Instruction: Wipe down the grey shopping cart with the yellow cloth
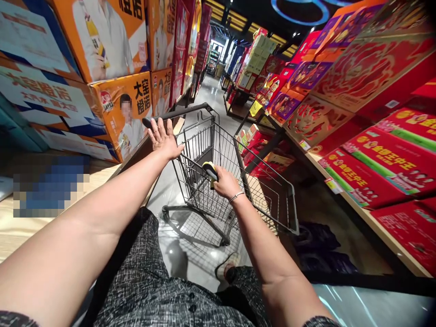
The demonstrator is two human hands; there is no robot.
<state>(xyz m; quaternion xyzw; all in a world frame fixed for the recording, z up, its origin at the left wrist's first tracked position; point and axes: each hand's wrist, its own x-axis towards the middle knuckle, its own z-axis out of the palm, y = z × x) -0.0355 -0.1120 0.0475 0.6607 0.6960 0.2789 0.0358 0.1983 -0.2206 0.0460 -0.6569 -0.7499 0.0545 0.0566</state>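
- Two hands on one shopping cart (235, 181) — it stands in the store aisle (207, 97) just ahead of the person, tilted in this view, wire basket showing no goods.
- Left hand (163, 138): fingers spread, palm laid flat on the black handle bar (180, 111) near its left end. Not clenched — it rests on the bar rather than wrapping it.
- Right hand (225, 181): closed around a small yellow-and-black object (210, 170) at the basket's near rim; what the object is, I cannot tell. A thin bracelet (236, 196) sits at that wrist.
- Handling, as a judgement: the cart is stiff steel wire on wheels, light while it carries nothing, and likely to roll and swing easily on the glossy floor. The handle bar is the sound place to grip; the wire rim gives a narrower, less comfortable hold.
- Surroundings: orange cartons (126, 111) stacked close on the left above a wooden shelf edge (44, 227); red gift boxes (381, 163) on sloped shelves to the right. More displays line the aisle farther on.
- Person's patterned dark clothing and one shoe (226, 268) show below the arms.
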